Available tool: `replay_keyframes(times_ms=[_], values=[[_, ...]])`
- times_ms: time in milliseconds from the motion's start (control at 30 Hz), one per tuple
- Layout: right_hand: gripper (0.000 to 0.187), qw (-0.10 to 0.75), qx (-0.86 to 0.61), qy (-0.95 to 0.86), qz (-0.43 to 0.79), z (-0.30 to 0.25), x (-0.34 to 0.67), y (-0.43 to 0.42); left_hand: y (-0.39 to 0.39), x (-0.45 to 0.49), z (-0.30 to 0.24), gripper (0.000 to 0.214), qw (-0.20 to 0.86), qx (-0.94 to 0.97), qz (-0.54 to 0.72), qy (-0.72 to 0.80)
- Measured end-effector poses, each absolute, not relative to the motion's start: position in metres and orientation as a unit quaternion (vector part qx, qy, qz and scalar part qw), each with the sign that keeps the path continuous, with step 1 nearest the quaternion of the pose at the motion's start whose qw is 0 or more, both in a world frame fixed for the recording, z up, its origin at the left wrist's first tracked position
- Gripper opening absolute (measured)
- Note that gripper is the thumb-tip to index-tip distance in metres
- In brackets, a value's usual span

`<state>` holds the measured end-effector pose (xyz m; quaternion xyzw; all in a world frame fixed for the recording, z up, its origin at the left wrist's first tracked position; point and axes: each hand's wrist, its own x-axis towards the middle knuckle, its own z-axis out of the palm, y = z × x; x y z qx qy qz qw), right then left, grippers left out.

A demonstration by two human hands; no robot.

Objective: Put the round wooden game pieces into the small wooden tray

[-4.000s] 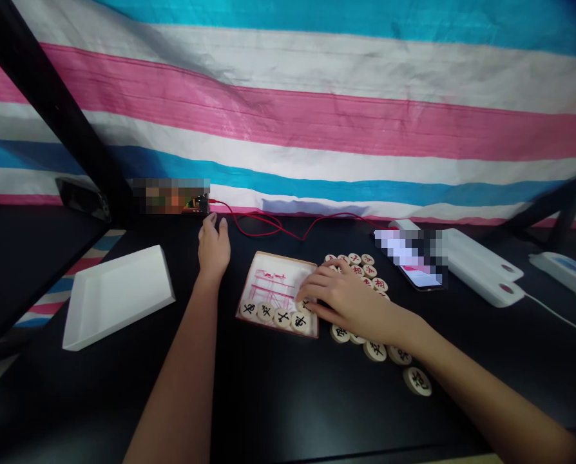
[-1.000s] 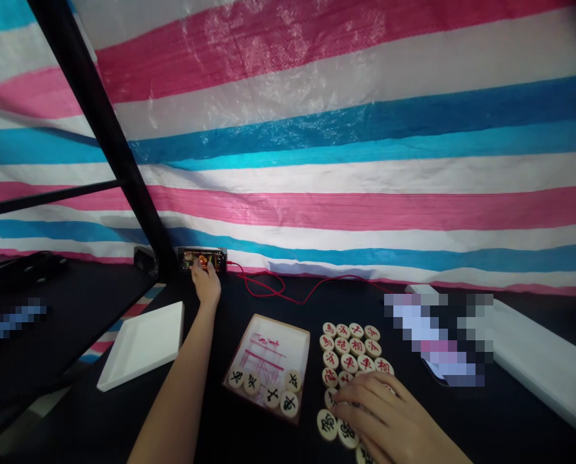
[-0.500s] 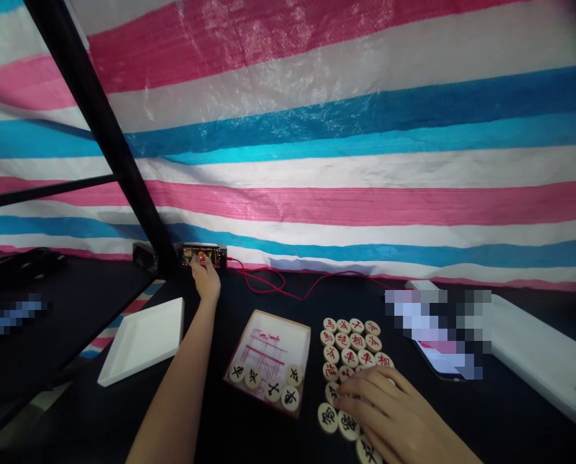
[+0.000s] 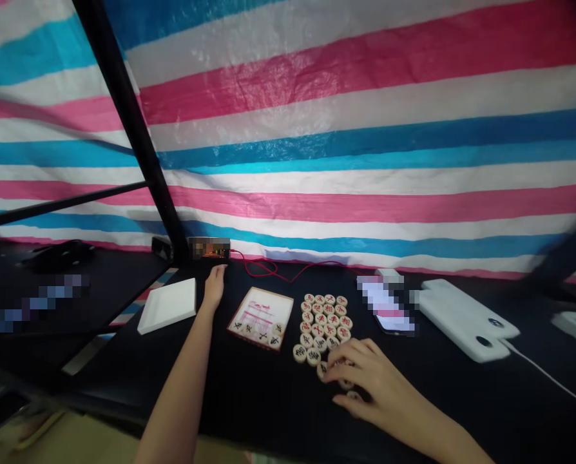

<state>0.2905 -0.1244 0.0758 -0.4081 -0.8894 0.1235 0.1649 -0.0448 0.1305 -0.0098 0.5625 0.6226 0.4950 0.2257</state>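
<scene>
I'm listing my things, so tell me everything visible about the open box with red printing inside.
The shallow, squarish box looks like cardboard, with a thin brownish rim and a pale inside printed in red. It lies flat and open on the black table, between the left hand and right hand, touched by neither. Five round, black-marked pieces sit inside, toward its near side.

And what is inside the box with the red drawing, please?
Inside the box, five round pieces with black characters lie toward the near side, on a pale bottom with a red drawing. The bottom directly beneath the pieces is covered and cannot be seen.
</scene>
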Motion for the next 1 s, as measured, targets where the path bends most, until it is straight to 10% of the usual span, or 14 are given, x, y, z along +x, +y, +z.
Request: replay_keyframes(times_ms=[567,1000], values=[[0.029,0.156,-0.486,-0.856,-0.086,0.036,0.300,-0.177,0.068,-0.019,-0.005,0.040,0.326,0.701,0.391,0.500],[0.027,0.223,-0.510,-0.830,-0.025,0.013,0.316,-0.188,0.079,-0.022,-0.016,0.048,0.418,0.679,0.423,0.430]])
